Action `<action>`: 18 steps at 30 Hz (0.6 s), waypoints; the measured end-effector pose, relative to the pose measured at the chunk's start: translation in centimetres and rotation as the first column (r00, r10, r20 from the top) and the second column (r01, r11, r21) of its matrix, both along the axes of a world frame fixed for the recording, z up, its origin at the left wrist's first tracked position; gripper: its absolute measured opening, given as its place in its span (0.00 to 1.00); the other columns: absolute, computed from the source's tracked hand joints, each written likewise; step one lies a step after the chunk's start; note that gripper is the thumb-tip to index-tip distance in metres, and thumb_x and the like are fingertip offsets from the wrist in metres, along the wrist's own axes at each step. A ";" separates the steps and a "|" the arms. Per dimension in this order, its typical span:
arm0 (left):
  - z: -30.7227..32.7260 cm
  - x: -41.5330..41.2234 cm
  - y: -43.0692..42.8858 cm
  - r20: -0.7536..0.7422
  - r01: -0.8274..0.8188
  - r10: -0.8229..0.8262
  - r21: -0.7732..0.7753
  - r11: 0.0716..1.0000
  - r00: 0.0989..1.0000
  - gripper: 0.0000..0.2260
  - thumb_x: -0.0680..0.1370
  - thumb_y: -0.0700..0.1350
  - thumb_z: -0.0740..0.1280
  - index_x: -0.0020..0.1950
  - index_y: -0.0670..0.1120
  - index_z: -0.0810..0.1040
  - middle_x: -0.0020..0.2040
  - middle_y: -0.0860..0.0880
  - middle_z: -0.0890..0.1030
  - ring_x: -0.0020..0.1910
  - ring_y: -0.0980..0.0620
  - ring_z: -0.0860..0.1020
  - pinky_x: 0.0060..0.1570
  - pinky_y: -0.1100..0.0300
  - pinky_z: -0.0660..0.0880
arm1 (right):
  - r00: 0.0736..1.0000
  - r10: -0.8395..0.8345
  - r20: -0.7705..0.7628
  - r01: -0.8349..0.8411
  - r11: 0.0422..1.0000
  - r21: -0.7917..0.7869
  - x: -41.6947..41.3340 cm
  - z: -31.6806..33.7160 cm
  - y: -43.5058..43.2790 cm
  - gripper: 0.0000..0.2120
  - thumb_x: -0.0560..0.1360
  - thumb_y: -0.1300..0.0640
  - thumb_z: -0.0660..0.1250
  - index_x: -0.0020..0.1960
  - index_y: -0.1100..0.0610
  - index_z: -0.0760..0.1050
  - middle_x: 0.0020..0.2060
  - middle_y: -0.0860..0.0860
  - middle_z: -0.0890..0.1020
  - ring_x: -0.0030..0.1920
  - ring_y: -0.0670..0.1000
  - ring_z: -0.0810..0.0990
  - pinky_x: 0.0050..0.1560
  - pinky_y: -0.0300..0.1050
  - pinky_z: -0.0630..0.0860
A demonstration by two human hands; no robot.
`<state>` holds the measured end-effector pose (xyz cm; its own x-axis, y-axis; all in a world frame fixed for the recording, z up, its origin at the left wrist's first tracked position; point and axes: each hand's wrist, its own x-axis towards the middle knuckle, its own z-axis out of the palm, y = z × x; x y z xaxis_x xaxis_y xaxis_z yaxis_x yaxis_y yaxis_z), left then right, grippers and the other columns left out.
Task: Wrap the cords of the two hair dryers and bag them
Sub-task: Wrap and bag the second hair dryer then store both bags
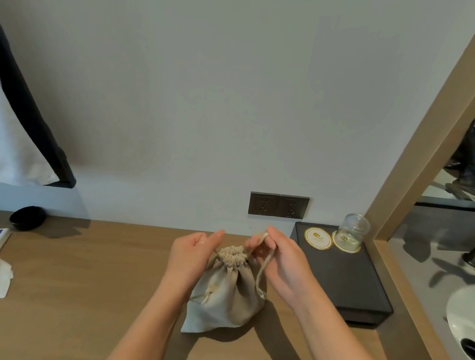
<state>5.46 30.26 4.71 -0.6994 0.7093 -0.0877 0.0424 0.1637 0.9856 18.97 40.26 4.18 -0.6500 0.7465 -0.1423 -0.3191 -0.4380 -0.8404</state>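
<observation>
My beige cloth bag (pixel 227 290) sits on the brown wooden desk (pixel 72 294), right in front of me and between my two hands. Its top is pulled tight into a bunch of little folds. The bag looks full and round, but I cannot see inside it.

My left hand (pixel 193 254) is flat against the left side of the bag, near the bunched top. Its fingers are mostly straight and the thumb sticks up. It is not gripping anything.

My right hand (pixel 277 260) is just to the right of the bag's top. Its fingers are curled and they pinch the beige cord (pixel 263 270) of the bag. The cord hangs down from my fingers in a loop to the bag's right side.

A flat black tray (pixel 345 285) lies on the desk beside my right hand. A clear glass cup (pixel 352 231) stands upside down on it.
</observation>
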 end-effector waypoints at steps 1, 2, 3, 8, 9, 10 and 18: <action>-0.3 0.0 0.1 0.024 -0.031 0.031 0.003 1.000 0.999 0.24 0.75 0.46 0.70 0.26 0.50 0.59 0.23 0.52 0.60 0.25 0.53 0.59 0.27 0.61 0.57 | 0.999 -0.027 -0.035 0.026 0.999 -0.037 -0.1 -0.2 -0.1 0.23 0.83 0.59 0.53 0.30 0.58 0.66 0.27 0.54 0.71 0.31 0.52 0.71 0.51 0.50 0.72; -0.7 -0.1 0.2 0.053 -0.053 0.053 0.002 0.999 0.997 0.25 0.74 0.44 0.71 0.25 0.51 0.58 0.23 0.52 0.59 0.26 0.52 0.58 0.28 0.60 0.56 | 0.997 -0.061 -0.054 0.058 0.996 -0.066 -0.2 -0.3 -0.1 0.21 0.84 0.58 0.53 0.31 0.57 0.62 0.25 0.52 0.66 0.28 0.51 0.67 0.51 0.50 0.72; -1.0 -0.3 0.2 0.079 -0.068 0.068 -0.001 0.998 0.995 0.26 0.74 0.42 0.70 0.24 0.52 0.57 0.22 0.52 0.58 0.26 0.52 0.57 0.29 0.59 0.55 | 0.994 -0.091 -0.057 0.086 0.993 -0.084 -0.2 -0.3 0.0 0.20 0.84 0.58 0.53 0.32 0.56 0.60 0.25 0.51 0.63 0.26 0.50 0.64 0.50 0.50 0.73; -1.9 -1.1 0.1 0.069 -0.042 0.043 -0.026 0.999 0.997 0.26 0.75 0.41 0.69 0.24 0.51 0.57 0.22 0.52 0.58 0.25 0.52 0.56 0.27 0.60 0.55 | 0.992 -0.123 -0.004 0.123 0.992 -0.037 0.1 -0.4 0.2 0.24 0.84 0.59 0.53 0.29 0.55 0.59 0.24 0.50 0.60 0.26 0.49 0.60 0.37 0.43 0.65; -1.8 -1.0 0.1 0.041 -0.034 0.034 -0.022 0.999 0.999 0.25 0.75 0.42 0.69 0.24 0.51 0.58 0.23 0.52 0.59 0.25 0.52 0.57 0.28 0.60 0.56 | 0.992 -0.123 0.036 0.122 0.992 0.016 0.0 -0.4 0.2 0.24 0.84 0.58 0.53 0.28 0.55 0.58 0.24 0.50 0.61 0.26 0.49 0.60 0.35 0.42 0.62; -1.7 -1.0 0.0 -0.011 -0.016 0.016 -0.014 1.000 1.000 0.24 0.76 0.44 0.69 0.25 0.50 0.59 0.24 0.51 0.60 0.26 0.52 0.58 0.29 0.59 0.57 | 0.988 -0.126 0.086 0.119 0.989 0.089 0.0 -0.4 0.2 0.25 0.84 0.58 0.53 0.28 0.55 0.58 0.24 0.50 0.61 0.26 0.49 0.60 0.33 0.41 0.60; -0.2 -1.2 -1.1 -0.265 0.183 -0.155 0.087 0.979 0.952 0.19 0.81 0.45 0.61 0.30 0.46 0.64 0.26 0.53 0.64 0.27 0.56 0.61 0.29 0.63 0.60 | 0.955 -0.012 0.297 -0.108 0.916 0.385 -0.1 1.4 -0.6 0.13 0.82 0.62 0.50 0.39 0.59 0.64 0.28 0.50 0.67 0.28 0.46 0.63 0.32 0.38 0.61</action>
<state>4.26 29.18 4.53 -0.5572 0.8141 0.1634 0.3131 0.0238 0.9494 18.91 39.63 5.57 -0.6621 0.7488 -0.0297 -0.0244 -0.0611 -0.9978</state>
